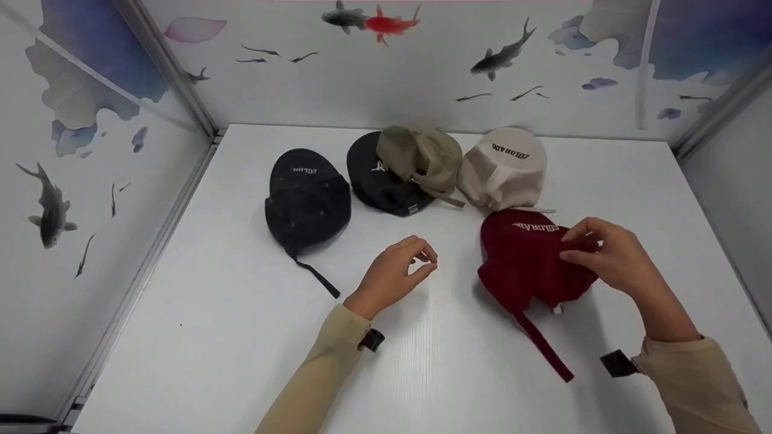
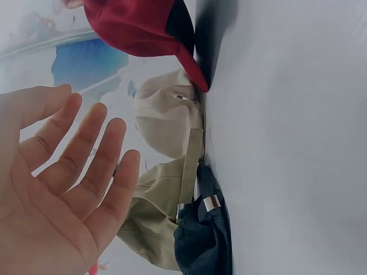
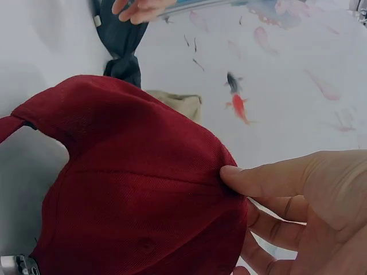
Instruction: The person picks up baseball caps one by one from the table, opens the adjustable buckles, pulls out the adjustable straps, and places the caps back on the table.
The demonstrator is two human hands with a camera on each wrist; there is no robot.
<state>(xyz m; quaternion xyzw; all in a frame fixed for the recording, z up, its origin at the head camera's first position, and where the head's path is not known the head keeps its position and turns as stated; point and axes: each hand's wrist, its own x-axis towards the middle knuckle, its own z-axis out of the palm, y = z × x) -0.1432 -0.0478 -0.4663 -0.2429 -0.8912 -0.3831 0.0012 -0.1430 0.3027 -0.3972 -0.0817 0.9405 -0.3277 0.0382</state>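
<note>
My right hand point(image 1: 612, 256) pinches a dark red cap point(image 1: 531, 265) by the cloth of its crown, thumb on one side and fingers on the other, as the right wrist view shows. The cap's back strap point(image 1: 546, 346) trails toward the front, with a metal buckle point(image 3: 20, 264) at the opening. My left hand point(image 1: 395, 271) hovers over the middle of the table, holding nothing, its fingers loosely bent and spread in the left wrist view. Just behind the red cap lies a cream cap point(image 1: 506, 172) with dark lettering.
A dark navy cap point(image 1: 307, 205) lies on the left with its strap reaching forward. An olive cap point(image 1: 431, 157) rests partly on a black cap point(image 1: 386, 193) at the back. White panels with painted fish point(image 1: 500, 54) stand around the white table point(image 1: 199, 337).
</note>
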